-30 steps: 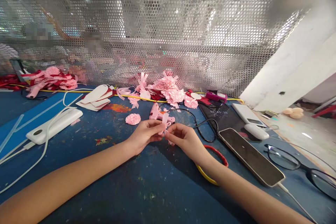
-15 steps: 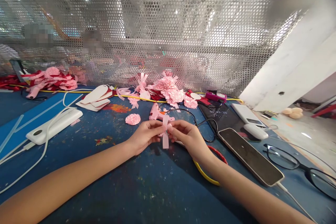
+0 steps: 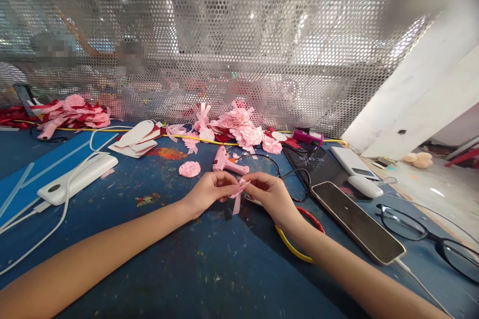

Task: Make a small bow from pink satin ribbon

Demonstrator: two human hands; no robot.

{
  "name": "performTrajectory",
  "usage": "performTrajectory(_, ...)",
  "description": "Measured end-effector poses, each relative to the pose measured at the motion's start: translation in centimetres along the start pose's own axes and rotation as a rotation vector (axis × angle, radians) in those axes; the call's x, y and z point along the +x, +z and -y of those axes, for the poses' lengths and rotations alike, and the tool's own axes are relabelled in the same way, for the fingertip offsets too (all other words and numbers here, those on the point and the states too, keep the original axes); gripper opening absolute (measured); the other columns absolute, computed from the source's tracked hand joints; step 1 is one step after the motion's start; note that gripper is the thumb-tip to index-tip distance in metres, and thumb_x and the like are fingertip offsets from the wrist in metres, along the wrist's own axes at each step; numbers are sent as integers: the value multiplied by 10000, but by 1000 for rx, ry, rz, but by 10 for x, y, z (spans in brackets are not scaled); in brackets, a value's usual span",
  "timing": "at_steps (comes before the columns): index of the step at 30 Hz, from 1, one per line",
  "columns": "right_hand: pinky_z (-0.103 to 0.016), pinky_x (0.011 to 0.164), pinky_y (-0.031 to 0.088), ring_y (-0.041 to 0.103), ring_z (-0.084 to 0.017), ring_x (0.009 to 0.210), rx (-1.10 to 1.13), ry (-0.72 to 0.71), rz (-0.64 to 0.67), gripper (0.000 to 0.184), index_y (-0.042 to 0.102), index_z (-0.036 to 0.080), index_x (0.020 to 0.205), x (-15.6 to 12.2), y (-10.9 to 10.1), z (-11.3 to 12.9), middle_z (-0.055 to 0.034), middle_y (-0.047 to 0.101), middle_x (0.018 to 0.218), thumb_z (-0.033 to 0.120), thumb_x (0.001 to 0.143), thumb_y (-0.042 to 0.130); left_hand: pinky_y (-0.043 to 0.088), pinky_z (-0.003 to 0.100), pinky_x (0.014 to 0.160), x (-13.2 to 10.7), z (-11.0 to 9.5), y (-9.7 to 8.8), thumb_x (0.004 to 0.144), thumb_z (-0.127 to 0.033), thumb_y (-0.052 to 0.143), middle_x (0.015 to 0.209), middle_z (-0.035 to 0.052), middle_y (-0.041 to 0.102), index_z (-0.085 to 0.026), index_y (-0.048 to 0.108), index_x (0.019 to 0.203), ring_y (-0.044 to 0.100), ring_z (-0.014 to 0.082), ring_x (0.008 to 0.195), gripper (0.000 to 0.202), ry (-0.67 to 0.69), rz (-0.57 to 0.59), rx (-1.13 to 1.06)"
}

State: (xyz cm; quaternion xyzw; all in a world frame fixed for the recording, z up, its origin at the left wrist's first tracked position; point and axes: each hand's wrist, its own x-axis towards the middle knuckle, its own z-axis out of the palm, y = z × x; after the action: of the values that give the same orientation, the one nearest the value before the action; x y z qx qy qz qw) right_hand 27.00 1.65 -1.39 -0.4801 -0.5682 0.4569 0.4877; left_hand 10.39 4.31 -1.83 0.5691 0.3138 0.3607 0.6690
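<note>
My left hand (image 3: 210, 190) and my right hand (image 3: 268, 193) meet over the blue table (image 3: 157, 259), and both pinch a small strip of pink ribbon (image 3: 237, 199). The strip is folded at the top, and its loose end hangs down between the fingertips. Just behind the hands lies a pink glue gun (image 3: 227, 163) with a black cord. A finished pink ribbon flower (image 3: 189, 169) rests to its left. A pile of pink and red ribbon flowers (image 3: 239, 128) sits farther back, against the mesh.
A perforated metal screen (image 3: 239, 45) closes the back; people sit behind it. Left: white power bank (image 3: 77, 178) with cable, white card shapes (image 3: 136, 138), another ribbon heap (image 3: 73, 113). Right: phone (image 3: 357, 222), glasses (image 3: 430, 241), red and yellow bangles (image 3: 299, 254), white devices (image 3: 355, 162).
The ribbon strip has gone from standing up between the fingers to folded over and held lower. Both hands have drawn slightly toward me, uncovering the glue gun.
</note>
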Motion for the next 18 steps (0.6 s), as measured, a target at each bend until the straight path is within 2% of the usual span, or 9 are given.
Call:
performTrajectory(4, -245, 553, 385, 485, -100, 591, -15, -69, -50, 208, 591, 184, 794, -3, 0, 3, 24, 555, 669, 314, 673, 698, 320, 182, 511, 0, 0, 0, 595, -314, 797, 629, -31, 606, -169, 649, 855, 504, 64, 548, 333, -90, -54, -72)
performTrajectory(6, -240, 550, 403, 507, -107, 625, 43, -93, -11, 161, 571, 193, 800, -6, 2, 6, 16, 565, 715, 276, 698, 664, 368, 187, 560, 0, 0, 0, 582, -313, 806, 662, -27, 619, -172, 670, 892, 518, 60, 562, 367, -134, -56, -155)
performTrajectory(9, -247, 561, 436, 543, -132, 694, 58, -99, 69, 143, 592, 190, 813, -9, 4, 11, -10, 589, 774, 276, 713, 648, 413, 192, 604, -1, 0, 1, 576, -300, 812, 660, -27, 611, -155, 684, 827, 525, 53, 568, 317, -149, -28, -250)
performTrajectory(13, -253, 558, 458, 552, -120, 635, 79, -46, 58, 229, 571, 184, 757, -9, 6, 12, -1, 587, 727, 378, 704, 682, 439, 191, 585, -1, 0, 0, 570, -291, 817, 615, -42, 582, -154, 635, 744, 531, 54, 548, 287, -172, -27, -304)
performTrajectory(18, -294, 695, 507, 599, -144, 763, 267, 74, 53, 288, 505, 202, 777, -8, 8, 10, 1, 589, 785, 446, 736, 653, 438, 167, 566, 0, 2, -1, 596, -294, 803, 624, -39, 587, -154, 598, 743, 539, 48, 552, 288, -141, -26, -337)
